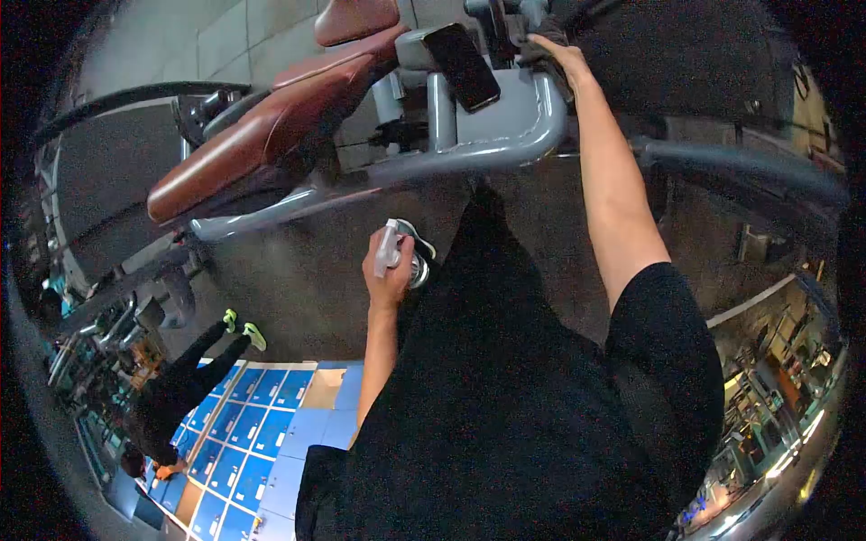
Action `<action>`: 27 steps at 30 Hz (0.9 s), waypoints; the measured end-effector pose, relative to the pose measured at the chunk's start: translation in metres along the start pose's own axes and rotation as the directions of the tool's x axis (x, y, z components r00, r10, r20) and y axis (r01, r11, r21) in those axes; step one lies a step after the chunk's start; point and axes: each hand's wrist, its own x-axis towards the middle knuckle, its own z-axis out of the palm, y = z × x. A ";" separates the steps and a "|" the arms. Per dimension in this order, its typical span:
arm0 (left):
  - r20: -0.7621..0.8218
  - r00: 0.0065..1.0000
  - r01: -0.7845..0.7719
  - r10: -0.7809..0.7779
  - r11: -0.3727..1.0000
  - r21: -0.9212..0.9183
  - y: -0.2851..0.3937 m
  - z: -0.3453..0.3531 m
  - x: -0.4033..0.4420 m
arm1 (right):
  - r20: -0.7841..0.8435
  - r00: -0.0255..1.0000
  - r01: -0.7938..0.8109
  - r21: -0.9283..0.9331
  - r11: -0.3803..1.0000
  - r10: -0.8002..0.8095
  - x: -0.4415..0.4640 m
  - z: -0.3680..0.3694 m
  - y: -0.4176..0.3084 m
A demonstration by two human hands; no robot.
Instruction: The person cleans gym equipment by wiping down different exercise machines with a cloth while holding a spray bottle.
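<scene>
My left hand is closed around a spray bottle with a pale trigger head, held low over the dark floor near my body. Stretched forward, my right hand presses a dark cloth against the grey metal frame of a gym machine. The fingers of that hand are partly hidden by the cloth. A black phone rests on the machine, left of my right hand. The machine's brown padded seat extends to the left, away from both hands.
A person in dark clothes and bright yellow-green shoes is by the blue lockers at lower left. A grey frame tube runs out to the right. More gym equipment stands at the right edge.
</scene>
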 end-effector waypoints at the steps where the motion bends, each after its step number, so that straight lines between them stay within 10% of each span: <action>1: 0.022 1.000 0.018 -0.018 1.000 0.008 -0.006 -0.007 -0.001 | -0.025 1.000 -0.011 -0.049 0.999 0.010 -0.029 0.000 -0.010; 11: 0.125 0.992 -0.011 0.007 1.000 0.029 -0.061 -0.126 0.001 | -0.362 0.927 -0.126 -0.058 0.990 0.097 -0.159 0.016 0.025; 15: 0.072 0.997 -0.007 0.003 0.998 0.060 -0.092 -0.173 -0.005 | -0.792 0.605 -0.261 -0.102 0.960 0.080 -0.193 0.067 0.024; 18: 0.058 0.997 -0.047 0.044 0.998 0.040 -0.117 -0.198 -0.013 | -0.952 0.304 0.135 0.023 0.991 -0.020 -0.233 0.158 0.022; 20: 0.056 0.995 -0.088 0.085 0.994 0.068 -0.120 -0.210 -0.016 | -0.900 0.426 0.043 0.121 0.992 0.091 -0.248 0.229 0.025; 23: 0.082 0.997 -0.009 0.001 0.995 0.095 -0.126 -0.212 -0.014 | -0.909 0.388 0.243 -0.059 0.968 -0.153 -0.294 0.325 0.004; 27: 0.197 0.978 -0.088 0.071 0.993 0.075 -0.100 -0.203 0.003 | -0.888 0.458 0.211 0.078 0.974 -0.029 -0.288 0.293 0.000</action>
